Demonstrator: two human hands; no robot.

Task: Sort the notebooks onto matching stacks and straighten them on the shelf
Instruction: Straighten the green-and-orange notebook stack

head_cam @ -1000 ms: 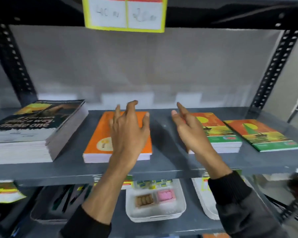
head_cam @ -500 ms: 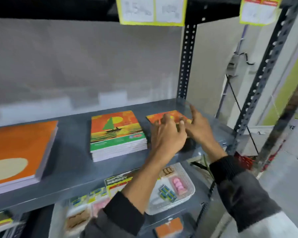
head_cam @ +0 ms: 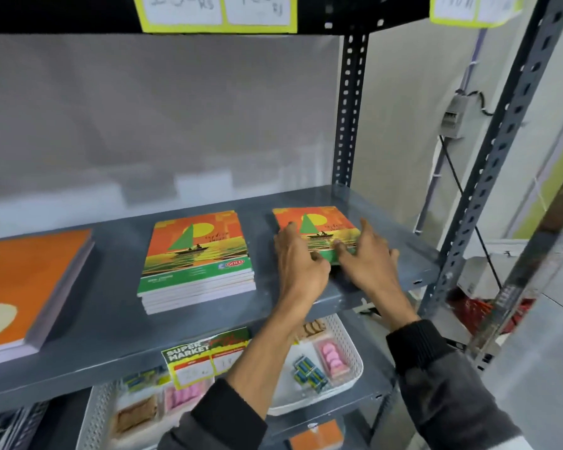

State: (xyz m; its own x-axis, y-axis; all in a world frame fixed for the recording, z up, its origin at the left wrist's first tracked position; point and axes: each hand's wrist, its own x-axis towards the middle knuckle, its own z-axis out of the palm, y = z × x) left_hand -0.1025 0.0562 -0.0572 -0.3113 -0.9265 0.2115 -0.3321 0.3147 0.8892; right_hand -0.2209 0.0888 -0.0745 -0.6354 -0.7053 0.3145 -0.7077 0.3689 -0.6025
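A thin sailboat-cover notebook [head_cam: 316,222] lies at the right end of the grey shelf [head_cam: 111,319]. Both hands are on its near edge: my left hand [head_cam: 301,264] grips the front left corner, and my right hand [head_cam: 368,258] holds the front right side with fingers spread. To its left stands a stack of matching sailboat notebooks [head_cam: 197,258], several high and roughly squared. Farther left sits a stack of plain orange notebooks [head_cam: 30,287], cut off by the frame edge.
A slotted metal upright [head_cam: 350,108] stands behind the thin notebook, another upright [head_cam: 488,177] at the front right. Price tags [head_cam: 218,11] hang above. Below, white baskets [head_cam: 348,381] hold erasers and small items; a supermarket label [head_cam: 205,355] hangs on the shelf lip.
My view swung right from the middle of the shelf to its right end. Both hands travelled from the orange stack to the thin sailboat notebook and closed on its near edge.
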